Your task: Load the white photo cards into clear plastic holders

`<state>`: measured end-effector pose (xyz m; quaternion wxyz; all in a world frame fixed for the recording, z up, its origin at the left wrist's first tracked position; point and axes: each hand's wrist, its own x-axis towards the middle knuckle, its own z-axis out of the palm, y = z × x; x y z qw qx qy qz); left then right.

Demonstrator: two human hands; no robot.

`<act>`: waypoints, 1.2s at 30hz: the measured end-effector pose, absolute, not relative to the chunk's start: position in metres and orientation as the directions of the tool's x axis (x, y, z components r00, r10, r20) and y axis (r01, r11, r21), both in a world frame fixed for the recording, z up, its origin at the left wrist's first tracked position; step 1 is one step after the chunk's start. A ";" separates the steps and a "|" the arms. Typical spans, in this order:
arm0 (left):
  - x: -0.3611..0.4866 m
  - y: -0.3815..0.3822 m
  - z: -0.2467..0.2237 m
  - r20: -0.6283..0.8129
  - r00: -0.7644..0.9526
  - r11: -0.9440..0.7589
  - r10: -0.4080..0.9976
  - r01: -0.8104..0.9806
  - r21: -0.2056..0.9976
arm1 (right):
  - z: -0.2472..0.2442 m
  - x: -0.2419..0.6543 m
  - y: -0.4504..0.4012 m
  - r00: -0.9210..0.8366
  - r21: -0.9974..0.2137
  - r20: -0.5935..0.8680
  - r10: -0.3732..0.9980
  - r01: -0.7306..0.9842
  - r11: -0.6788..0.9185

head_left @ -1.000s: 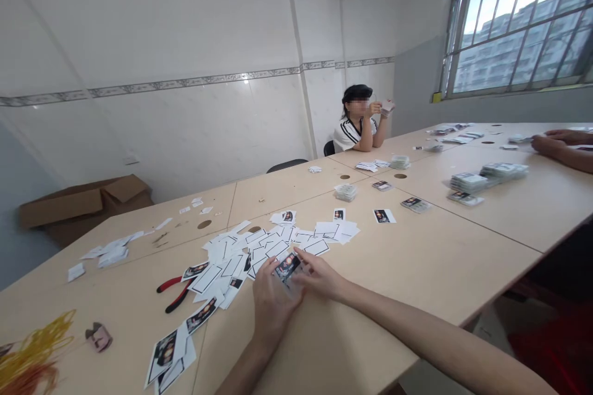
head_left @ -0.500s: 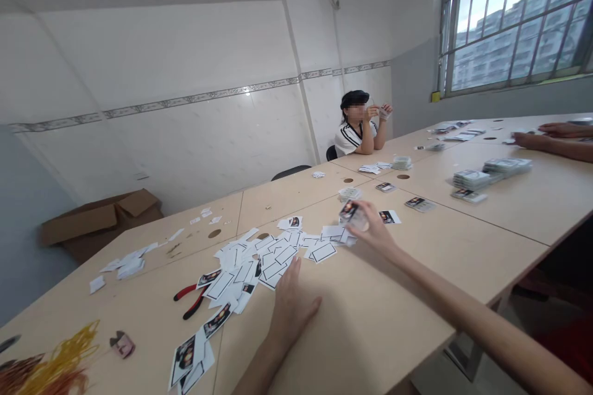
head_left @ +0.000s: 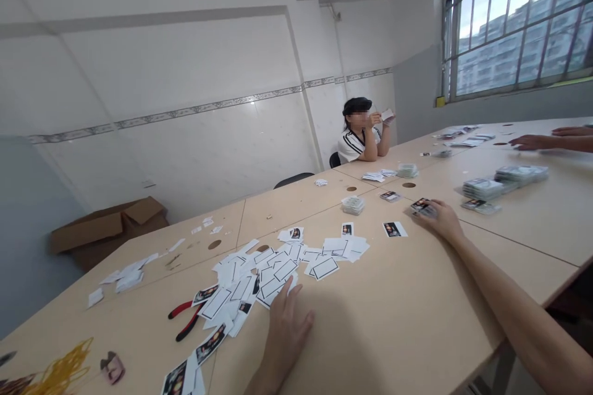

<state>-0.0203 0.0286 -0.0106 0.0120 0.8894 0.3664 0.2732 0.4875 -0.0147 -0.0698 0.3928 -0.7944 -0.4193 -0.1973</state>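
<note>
the print on the picture cards (head_left: pixel 421 207) is too small to be read; from mid-frame the right hand (head_left: pixel 440 222) has been brought right of centre, onto these dark, glossy-looking cards, its grip unclear, while the left hand (head_left: pixel 286 327) is held loosely open, lower centre.

Room evenly lit, moderately bright; cool daylight admitted through the barred window (head_left: pixel 519 28), sky nearly blown out. Soft shadows cast on the wooden tabletop (head_left: pixel 370 315) beside both forearms. Small glare spot seen on the tiled wall (head_left: pixel 273 129). Wide-angle stretch noted at edges; distant seated person's face pixelated; fine card print unreadable.
</note>
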 end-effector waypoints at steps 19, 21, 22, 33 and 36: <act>-0.025 0.038 -0.016 0.545 0.511 -0.725 0.665 0.616 0.308 | -0.074 0.479 -0.019 0.695 -0.448 0.575 0.432 0.709 -0.545; -0.024 0.037 -0.016 0.553 0.511 -0.732 0.657 0.607 0.309 | -0.069 0.470 -0.023 0.590 -0.379 0.688 0.423 0.789 -0.484; -0.023 0.037 -0.016 0.553 0.513 -0.734 0.657 0.604 0.311 | -0.066 0.465 -0.026 0.518 -0.326 0.728 0.449 0.837 -0.439; -0.020 0.031 -0.012 0.534 0.546 -0.750 0.646 0.586 0.307 | -0.044 0.411 -0.002 0.140 -0.104 0.386 0.912 0.989 -0.108; -0.020 0.028 -0.010 0.534 0.538 -0.743 0.652 0.593 0.311 | -0.044 0.405 0.008 0.185 -0.108 0.401 0.897 0.982 -0.155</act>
